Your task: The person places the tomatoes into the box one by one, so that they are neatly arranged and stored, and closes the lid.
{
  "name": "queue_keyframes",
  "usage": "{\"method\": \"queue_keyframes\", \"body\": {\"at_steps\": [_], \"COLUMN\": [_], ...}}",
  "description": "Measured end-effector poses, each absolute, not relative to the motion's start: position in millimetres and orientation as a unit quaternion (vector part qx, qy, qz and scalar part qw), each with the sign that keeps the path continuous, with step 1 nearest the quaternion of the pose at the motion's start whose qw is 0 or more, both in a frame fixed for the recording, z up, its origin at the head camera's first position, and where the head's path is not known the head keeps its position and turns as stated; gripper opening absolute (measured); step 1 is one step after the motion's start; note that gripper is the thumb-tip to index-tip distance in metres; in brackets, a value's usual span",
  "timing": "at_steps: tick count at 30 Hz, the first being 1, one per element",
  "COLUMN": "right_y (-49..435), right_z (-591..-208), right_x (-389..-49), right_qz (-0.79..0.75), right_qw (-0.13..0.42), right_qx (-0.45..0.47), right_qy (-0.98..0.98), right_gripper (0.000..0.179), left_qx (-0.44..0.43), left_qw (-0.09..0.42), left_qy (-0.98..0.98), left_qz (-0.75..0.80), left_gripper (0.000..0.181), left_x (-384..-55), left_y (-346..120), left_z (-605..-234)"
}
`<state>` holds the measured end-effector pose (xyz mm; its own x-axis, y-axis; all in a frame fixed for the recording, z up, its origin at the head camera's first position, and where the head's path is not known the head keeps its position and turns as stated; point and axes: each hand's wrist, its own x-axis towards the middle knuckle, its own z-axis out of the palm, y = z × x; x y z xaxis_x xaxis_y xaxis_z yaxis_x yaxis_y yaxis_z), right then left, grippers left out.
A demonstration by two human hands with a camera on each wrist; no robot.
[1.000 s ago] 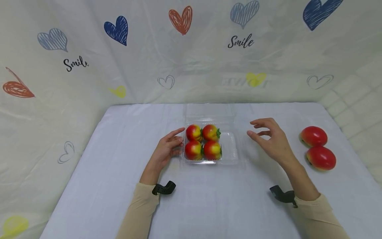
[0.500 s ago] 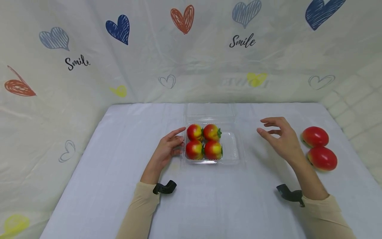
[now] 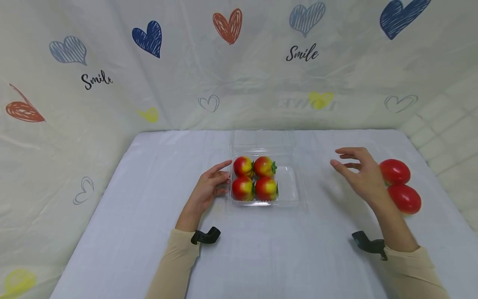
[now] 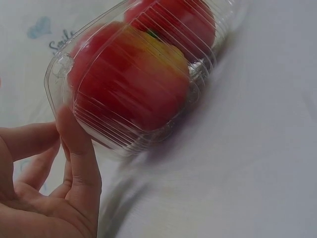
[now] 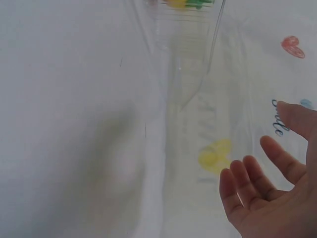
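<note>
At mid-table: clear container (image 3: 287, 185) with four red-yellow fruits (image 3: 265, 188) in its left part; its lid (image 3: 263, 140), open on the far side, is so transparent against the white cloth (image 3: 284, 249) that its outline is hard to make out.
Left hand: (image 3: 205, 187) at the container's left wall, fingers reaching rightward, one fingertip touching the plastic; the other fingers overlap, and I cannot tell whether they all touch it.
Right hand: (image 3: 360, 172) over the table right of the container, fingers apart and gently curved, holding nothing.
Red fruits at right: the far one (image 3: 394, 172) and the near one (image 3: 405, 199) lie touching; hand and wrist cover their left ends.
Left wrist view: only two of the boxed fruits show, the upper one cut off by the frame's edge and both seen through ribbed plastic.
Right wrist view: a corner of the container, with a fruit cut off at the top; the red fruits are out of frame.
Sleeves: beige (image 3: 171, 265), both cut off at the near edge.
Since a second ago: the right hand has moved right, from near the container to beside the red fruits; left hand, container and fruits stay put.
</note>
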<state>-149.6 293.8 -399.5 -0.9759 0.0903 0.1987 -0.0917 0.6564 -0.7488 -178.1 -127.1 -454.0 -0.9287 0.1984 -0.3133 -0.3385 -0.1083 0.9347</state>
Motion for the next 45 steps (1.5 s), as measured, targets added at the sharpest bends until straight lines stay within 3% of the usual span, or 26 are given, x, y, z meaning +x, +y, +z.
{"method": "queue_keyframes", "body": {"at_steps": [45], "right_y": [357.8], "right_z": [-396.6], "right_x": [-136.2], "right_qz": [0.398], "right_qw": [0.125], "right_qx": [-0.110], "right_qy": [-0.902], "right_gripper": [0.051], "left_qx": [-0.056], "left_qw": [0.182], "left_qy": [0.642], "left_qz": [0.743], "left_gripper": [0.040], "left_x": [-178.8], "left_y": [-128.3], "left_z": [-452.9]}}
